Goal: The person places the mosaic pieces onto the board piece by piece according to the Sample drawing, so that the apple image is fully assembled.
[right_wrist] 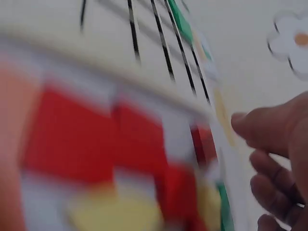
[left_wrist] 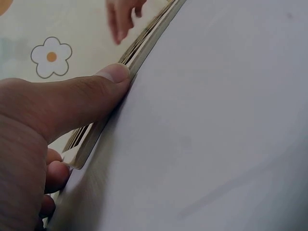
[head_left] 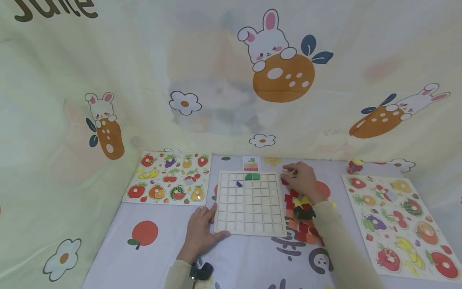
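Landmark: I take the grid board (head_left: 249,202) as my reference; it lies flat on the surface (head_left: 249,261), near its middle.

Left hand (head_left: 200,232): it rests at the board's near-left corner. In the left wrist view the thumb (left_wrist: 103,86) lies straight along the board's edge (left_wrist: 139,50), and the other fingers (left_wrist: 57,174) curl in under the corner. I read it as bracing the board rather than lifting it.

Right hand (head_left: 301,179): it sits just off the board's far-right corner, over the far end of the tile pile (head_left: 302,218). The fingers (right_wrist: 272,190) look loosely bent. Whether they pinch a tile I cannot tell, as the right wrist view is blurred.

Tiles: red, orange and yellow squares lie packed along the board's right side. A green piece (head_left: 252,176) sits in the board's far row and a small blue one (head_left: 239,184) in the next row, left of it.

Card: a small picture card (head_left: 251,164) lies just beyond the board's far edge.

Also there: fruit puzzles lie well left (head_left: 167,178) and well right (head_left: 397,218) of the board.

Doing it well, as I judge it: keep the left thumb firm so the board does not slide, take one tile only, check the card, then lower the tile square into its cell.
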Tool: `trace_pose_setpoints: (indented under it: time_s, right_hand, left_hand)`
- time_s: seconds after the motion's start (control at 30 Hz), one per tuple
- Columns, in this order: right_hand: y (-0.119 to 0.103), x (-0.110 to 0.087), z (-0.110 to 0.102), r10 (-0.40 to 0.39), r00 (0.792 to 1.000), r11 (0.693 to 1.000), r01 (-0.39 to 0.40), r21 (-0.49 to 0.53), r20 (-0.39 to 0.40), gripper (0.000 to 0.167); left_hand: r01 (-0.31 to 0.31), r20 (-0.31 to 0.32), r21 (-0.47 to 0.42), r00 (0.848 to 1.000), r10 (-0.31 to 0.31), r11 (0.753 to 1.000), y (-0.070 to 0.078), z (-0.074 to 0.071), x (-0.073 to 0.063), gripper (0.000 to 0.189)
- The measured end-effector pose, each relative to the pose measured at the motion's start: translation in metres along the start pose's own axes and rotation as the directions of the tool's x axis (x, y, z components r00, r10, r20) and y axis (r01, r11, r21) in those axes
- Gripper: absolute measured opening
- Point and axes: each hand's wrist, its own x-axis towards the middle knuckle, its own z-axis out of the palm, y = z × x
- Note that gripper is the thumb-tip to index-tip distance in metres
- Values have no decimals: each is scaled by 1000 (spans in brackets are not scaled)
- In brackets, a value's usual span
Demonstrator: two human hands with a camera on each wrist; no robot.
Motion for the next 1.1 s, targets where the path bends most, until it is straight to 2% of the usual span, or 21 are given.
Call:
trace_pose_setpoints:
  time_s: [0.2, 0.37, 0.57, 0.73, 0.9, 1.1]
  right_hand:
    - [36, -5, -21, 80, 996, 995, -78, -61, 28, 54]
    - [47, -10, -26, 113, 992, 993, -111, -47, 52, 56]
    - [47, -7, -24, 147, 986, 989, -145, -27, 82, 47]
    - [46, -5, -21, 160, 983, 987, -157, -38, 93, 48]
    - [37, -5, -15, 194, 975, 981, -193, -19, 106, 57]
    - [26, -3, -9, 193, 976, 981, -194, 6, 102, 50]
  left_hand:
    - [-5, -4, 0, 1000, 5, 1000, -2, -2, -1, 102]
    - [-8, -9, 1, 1000, 8, 1000, -2, -3, -2, 101]
    - [-4, -12, -3, 1000, 4, 1000, -1, -1, -2, 101]
    - [5, -3, -9, 1000, -5, 1000, -1, -1, -2, 101]
    - [10, 5, -16, 1000, -10, 1000, 0, -2, -2, 101]
    - [14, 13, -27, 1000, -13, 1000, 2, -4, -1, 101]
